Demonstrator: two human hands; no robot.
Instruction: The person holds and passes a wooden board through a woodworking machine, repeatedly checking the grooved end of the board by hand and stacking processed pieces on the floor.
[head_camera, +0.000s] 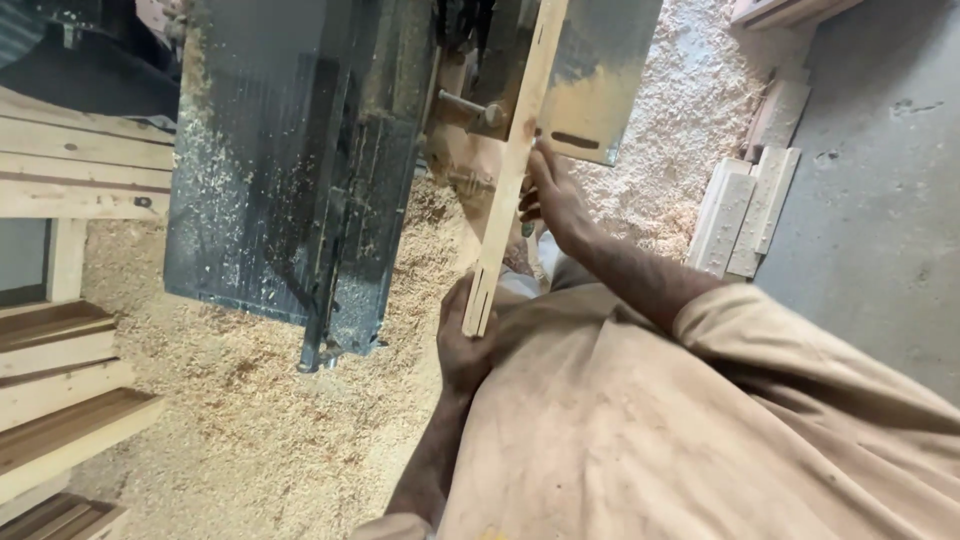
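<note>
At centre frame, long pale wooden slat (512, 170) held on edge against grey machine surface (290, 170). Left hand (462, 345) closed round notched near end at 6 o'clock; right hand (553, 195) pressed flat on side at 1 o'clock. Judged light, rigid, dusty; best gripped near ends. No labels visible; stacked offcuts (745, 210) at 3 o'clock.

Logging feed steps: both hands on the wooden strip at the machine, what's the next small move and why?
Probably ease the wooden strip a little further along the machine. The left hand grips its near end, the right hand steadies the middle, and its far end already reaches past the metal guard.
</note>
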